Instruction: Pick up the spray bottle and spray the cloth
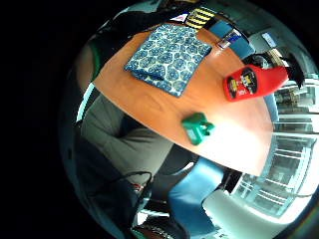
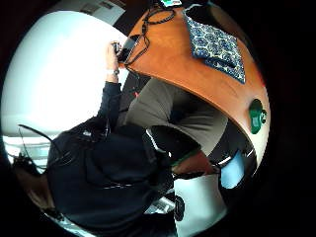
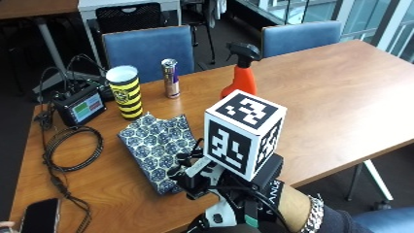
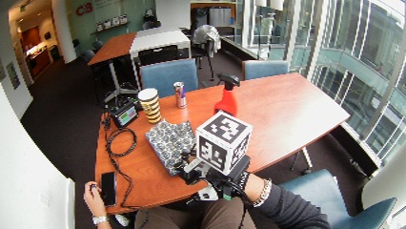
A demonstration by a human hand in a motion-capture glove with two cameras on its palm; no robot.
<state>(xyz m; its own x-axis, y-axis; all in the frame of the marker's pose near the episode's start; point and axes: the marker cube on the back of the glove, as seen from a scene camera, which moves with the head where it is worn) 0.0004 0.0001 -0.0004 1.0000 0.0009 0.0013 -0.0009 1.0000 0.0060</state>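
On the table [image 3: 336,92]: bottle [image 3: 240,73] stands upright beyond the cloth [image 3: 158,148].
Your hand [image 3: 194,175]: hovers by the cloth's near edge; fingers hidden, can't tell their spread.

No text, brand or number can be read on the spray bottle [image 3: 242,73], whose label [image 1: 245,82] shows only a dark, blurred patch, nor on the striped cup [image 3: 125,92], the can [image 3: 170,77] or the small device's screen [image 3: 86,107].
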